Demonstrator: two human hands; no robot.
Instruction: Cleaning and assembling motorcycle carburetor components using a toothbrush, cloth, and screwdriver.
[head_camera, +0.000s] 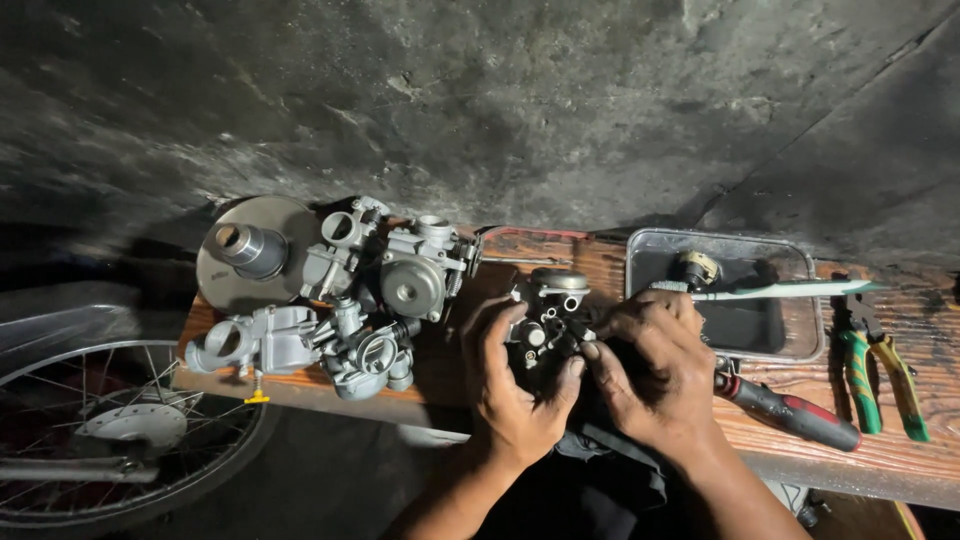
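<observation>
Left hand (510, 385) – right hand (655, 370), fingers curled, gripping carburetor (548, 320)

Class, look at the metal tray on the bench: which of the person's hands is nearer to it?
Right. The right hand lies just beside the metal tray's near-left corner; the left hand is farther away, beyond the carburetor body both hold.

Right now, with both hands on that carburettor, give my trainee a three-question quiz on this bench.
1. True or false: the green-handled pliers lie at the bench's right end.
2. What rests across the rectangular metal tray? A) a long white-and-green tool B) a hammer
3. Which hands grip the dark grey metal carburettor body?

Key: 1 true. 2 A. 3 Both: left hand and right hand.
</observation>
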